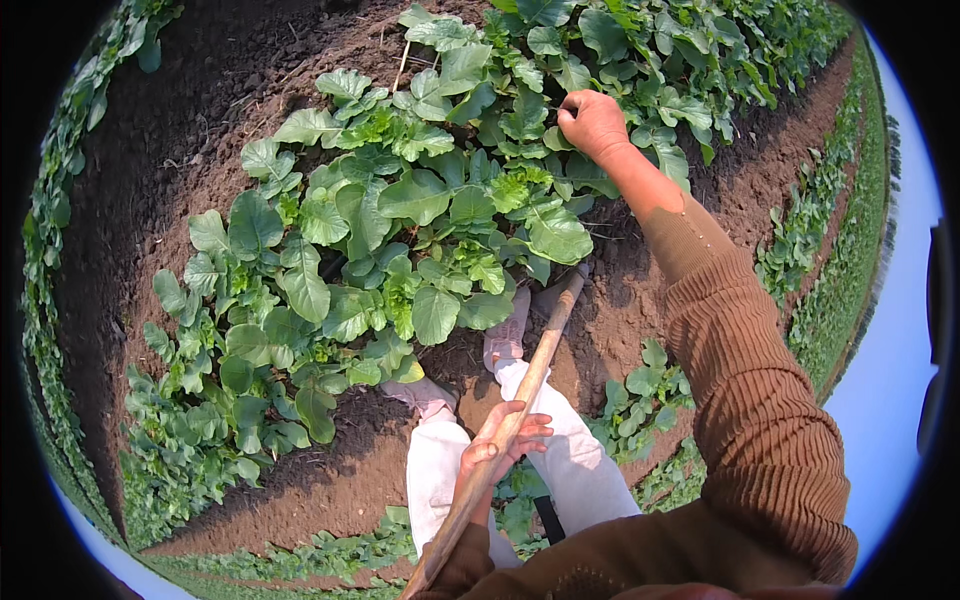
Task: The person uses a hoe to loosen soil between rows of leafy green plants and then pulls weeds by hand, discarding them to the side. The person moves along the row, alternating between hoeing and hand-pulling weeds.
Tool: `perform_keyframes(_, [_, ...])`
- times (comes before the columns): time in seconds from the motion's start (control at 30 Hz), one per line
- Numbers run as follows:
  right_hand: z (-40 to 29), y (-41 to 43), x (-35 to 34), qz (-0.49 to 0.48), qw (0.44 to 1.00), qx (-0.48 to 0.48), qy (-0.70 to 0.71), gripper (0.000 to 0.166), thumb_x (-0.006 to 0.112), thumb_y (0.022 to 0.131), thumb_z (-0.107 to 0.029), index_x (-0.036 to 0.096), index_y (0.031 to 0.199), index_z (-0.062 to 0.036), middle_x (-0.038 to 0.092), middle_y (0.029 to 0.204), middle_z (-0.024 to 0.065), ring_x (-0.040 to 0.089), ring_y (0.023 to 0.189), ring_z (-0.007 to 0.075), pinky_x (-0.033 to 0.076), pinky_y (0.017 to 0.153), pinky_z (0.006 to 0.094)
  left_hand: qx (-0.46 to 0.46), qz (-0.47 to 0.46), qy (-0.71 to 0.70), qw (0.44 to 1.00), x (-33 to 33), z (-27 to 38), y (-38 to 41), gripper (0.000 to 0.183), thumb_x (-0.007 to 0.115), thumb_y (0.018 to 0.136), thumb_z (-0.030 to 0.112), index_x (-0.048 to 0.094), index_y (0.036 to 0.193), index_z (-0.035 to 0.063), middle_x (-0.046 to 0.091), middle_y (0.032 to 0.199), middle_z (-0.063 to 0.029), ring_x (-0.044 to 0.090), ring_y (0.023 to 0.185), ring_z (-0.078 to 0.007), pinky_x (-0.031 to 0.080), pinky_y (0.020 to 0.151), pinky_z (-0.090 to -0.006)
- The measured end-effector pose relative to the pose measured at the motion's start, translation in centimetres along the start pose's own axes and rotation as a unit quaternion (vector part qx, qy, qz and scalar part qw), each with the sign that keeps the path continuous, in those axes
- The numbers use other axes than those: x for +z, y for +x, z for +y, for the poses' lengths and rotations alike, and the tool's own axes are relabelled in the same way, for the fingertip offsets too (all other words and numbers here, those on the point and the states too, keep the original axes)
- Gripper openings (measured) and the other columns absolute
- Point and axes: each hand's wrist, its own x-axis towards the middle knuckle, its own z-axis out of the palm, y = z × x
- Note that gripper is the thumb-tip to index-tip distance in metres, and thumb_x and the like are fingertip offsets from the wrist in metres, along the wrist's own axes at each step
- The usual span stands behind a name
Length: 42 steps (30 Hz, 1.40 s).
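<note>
A long wooden handle (525, 397) slants up from the bottom edge, lying across the palm of my left hand (499, 446). The thumb lies on one side and loosely curled fingers on the other. A partly hidden metal blade, apparently a hoe's (553, 296), shows at its far end by my feet. My right hand (594, 126) reaches out among the leaves with its fingers curled in; whether it grips a leaf or stem cannot be seen. Broad-leaved green plants (412, 199), like radish or mustard, grow in a dense row before me.
Pink shoes (508, 330) and white trousers (577, 465) stand close against the leaves. Brown clumpy soil (195, 105) runs alongside the row. Smaller plants (645, 397) grow at the right, and further crop rows (840, 285) stretch away towards distant trees.
</note>
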Motion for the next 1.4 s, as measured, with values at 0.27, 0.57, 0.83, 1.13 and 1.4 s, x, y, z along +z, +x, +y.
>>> perform_keyframes(0.27, [-1.1, 5.3, 2.0, 0.059, 0.979, 0.117, 0.155, 0.055, 0.071, 0.071, -0.029, 0.054, 0.118, -0.0069, 0.064, 0.106, 0.0188, 0.061, 0.098, 0.0339, 0.048, 0.087, 0.0380, 0.002, 0.000, -0.011, 1.000, 0.0, -0.2, 0.5, 0.079, 0.068, 0.069, 0.033, 0.032, 0.136, 0.0106, 0.036, 0.131, -0.0356, 0.046, 0.118, -0.0428, 0.039, 0.095, -0.0482])
perform_keyframes(0.57, [-0.6, 7.2, 5.2, 0.133, 0.789, 0.174, 0.575, 0.019, 0.067, 0.082, -0.011, 0.064, 0.097, 0.0006, 0.066, 0.077, 0.0081, 0.063, 0.060, 0.0153, 0.050, 0.056, 0.0292, 0.000, 0.001, -0.014, 1.000, 0.3, 0.4, 0.6, 0.080, 0.067, 0.070, 0.034, 0.031, 0.137, 0.0109, 0.035, 0.131, -0.0353, 0.046, 0.119, -0.0424, 0.039, 0.095, -0.0479])
perform_keyframes(0.83, [0.2, 2.9, -0.3, 0.196, 0.829, 0.094, 0.516, 0.028, 0.074, 0.079, -0.022, 0.062, 0.092, -0.0009, 0.063, 0.080, 0.0049, 0.056, 0.056, 0.0098, 0.050, 0.056, 0.0251, 0.005, 0.006, -0.027, 1.000, 0.4, 0.8, 0.8, 0.081, 0.067, 0.069, 0.035, 0.030, 0.137, 0.0107, 0.035, 0.132, -0.0352, 0.046, 0.119, -0.0426, 0.039, 0.095, -0.0483])
perform_keyframes(1.13, [-9.6, -1.5, -1.7, -0.065, 0.947, -0.297, -0.107, 0.025, 0.060, 0.078, -0.012, 0.058, 0.101, -0.0045, 0.056, 0.105, 0.0123, 0.065, 0.077, 0.0287, 0.053, 0.067, 0.0387, 0.025, -0.004, -0.036, 0.999, 0.4, 0.7, 0.9, 0.084, 0.068, 0.071, 0.038, 0.027, 0.139, 0.0108, 0.036, 0.132, -0.0339, 0.046, 0.119, -0.0412, 0.039, 0.096, -0.0475])
perform_keyframes(1.4, [-9.8, 3.2, 1.7, -0.029, 0.969, -0.173, -0.172, 0.014, 0.055, 0.076, -0.011, 0.060, 0.085, -0.0016, 0.064, 0.077, 0.0144, 0.065, 0.071, 0.0317, 0.052, 0.062, 0.0396, 0.029, 0.005, -0.052, 0.998, 0.4, 0.4, 0.6, 0.084, 0.068, 0.069, 0.034, 0.028, 0.138, 0.0090, 0.035, 0.131, -0.0356, 0.047, 0.118, -0.0428, 0.039, 0.096, -0.0478])
